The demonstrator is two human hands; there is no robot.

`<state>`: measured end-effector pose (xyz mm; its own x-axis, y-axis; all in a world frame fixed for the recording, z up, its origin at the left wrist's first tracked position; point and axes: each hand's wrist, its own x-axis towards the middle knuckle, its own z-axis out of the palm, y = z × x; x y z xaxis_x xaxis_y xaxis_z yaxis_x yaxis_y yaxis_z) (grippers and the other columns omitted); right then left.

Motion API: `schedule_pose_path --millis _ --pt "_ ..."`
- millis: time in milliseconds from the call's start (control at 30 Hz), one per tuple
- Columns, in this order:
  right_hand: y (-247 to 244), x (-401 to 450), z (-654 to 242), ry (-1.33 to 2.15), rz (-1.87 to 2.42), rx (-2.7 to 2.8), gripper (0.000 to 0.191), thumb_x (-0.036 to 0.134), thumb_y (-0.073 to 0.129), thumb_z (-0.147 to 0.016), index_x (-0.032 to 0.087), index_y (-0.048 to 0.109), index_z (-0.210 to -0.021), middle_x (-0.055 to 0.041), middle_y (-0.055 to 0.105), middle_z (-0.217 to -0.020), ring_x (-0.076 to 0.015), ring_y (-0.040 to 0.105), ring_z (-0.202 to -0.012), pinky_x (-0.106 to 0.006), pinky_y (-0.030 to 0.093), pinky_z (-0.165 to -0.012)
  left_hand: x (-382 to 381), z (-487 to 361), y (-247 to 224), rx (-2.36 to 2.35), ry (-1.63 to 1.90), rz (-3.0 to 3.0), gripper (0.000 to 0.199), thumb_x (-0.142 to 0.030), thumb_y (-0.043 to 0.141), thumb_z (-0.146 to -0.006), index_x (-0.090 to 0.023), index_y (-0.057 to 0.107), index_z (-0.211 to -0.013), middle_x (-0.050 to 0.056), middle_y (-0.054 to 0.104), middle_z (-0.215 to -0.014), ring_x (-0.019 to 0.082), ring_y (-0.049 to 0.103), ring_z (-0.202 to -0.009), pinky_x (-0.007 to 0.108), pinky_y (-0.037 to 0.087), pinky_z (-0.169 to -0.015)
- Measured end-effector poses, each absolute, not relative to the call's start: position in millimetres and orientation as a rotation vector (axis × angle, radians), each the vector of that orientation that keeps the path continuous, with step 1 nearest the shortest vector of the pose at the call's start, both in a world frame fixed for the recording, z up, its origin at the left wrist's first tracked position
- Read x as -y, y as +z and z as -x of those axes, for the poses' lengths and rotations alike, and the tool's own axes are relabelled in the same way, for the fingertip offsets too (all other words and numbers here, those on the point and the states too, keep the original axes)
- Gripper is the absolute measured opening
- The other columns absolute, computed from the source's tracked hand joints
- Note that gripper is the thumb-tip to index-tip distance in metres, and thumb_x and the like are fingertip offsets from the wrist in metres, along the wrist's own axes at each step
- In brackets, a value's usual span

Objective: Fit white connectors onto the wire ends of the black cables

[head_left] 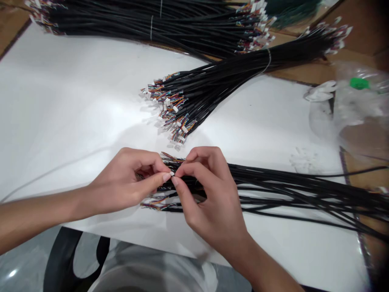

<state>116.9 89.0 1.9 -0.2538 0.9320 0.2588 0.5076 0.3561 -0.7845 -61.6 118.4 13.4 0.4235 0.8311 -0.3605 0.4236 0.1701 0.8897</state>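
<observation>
Black cables (273, 182) with bare coloured wire ends lie across the white table under both hands. My left hand (133, 178) pinches a small white connector (172, 173) between thumb and forefinger. Right beside it, the thumb and forefinger of my right hand (209, 194) are pressed together at the connector's right side, on something too small to make out, perhaps a wire. Beyond the hands, a tied bundle of black cables (219, 77) shows coloured wires and white connectors at its near end.
A larger tied cable bundle (121, 20) lies along the table's far edge. Clear plastic bags (361, 109), one with a green piece, are at the right, near cardboard (358, 28). The white table (60, 101) has its near edge below the hands, above a black curved object (60, 259).
</observation>
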Motion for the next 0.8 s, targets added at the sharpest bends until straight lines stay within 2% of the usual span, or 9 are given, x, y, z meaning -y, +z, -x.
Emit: schedule_pose_path --millis 267,567,800 --pt "4 -93 -120 0.991 1.236 1.867 0.013 0.006 0.052 -0.083 0.018 0.054 -0.082 -0.0059 0.046 -0.093 -0.0174 0.05 -0.085 -0.031 0.046 -0.07 -119 62 14 -1.153 0.383 -1.402 0.022 -0.031 0.059 -0.084 -0.013 0.066 -0.073 0.002 0.065 -0.066 0.01 0.058 -0.056 0.017 0.048 -0.051" --pt "10 -95 -123 1.444 1.24 1.607 0.011 0.014 0.055 -0.089 0.017 0.058 -0.079 -0.0034 0.047 -0.092 -0.0129 0.051 -0.082 -0.025 0.045 -0.07 -124 63 19 -1.013 0.38 -1.031 0.014 -0.023 0.066 -0.081 -0.014 0.066 -0.07 -0.003 0.061 -0.055 0.007 0.058 -0.05 0.014 0.046 -0.049" --pt "15 -99 -129 1.692 1.216 1.446 0.012 0.019 0.057 -0.09 0.018 0.062 -0.079 -0.0019 0.046 -0.091 -0.0112 0.05 -0.077 -0.023 0.041 -0.063 -129 62 23 -0.987 0.298 -0.779 0.019 -0.02 0.065 -0.08 -0.014 0.064 -0.063 -0.003 0.056 -0.045 0.005 0.048 -0.041 0.013 0.037 -0.044"
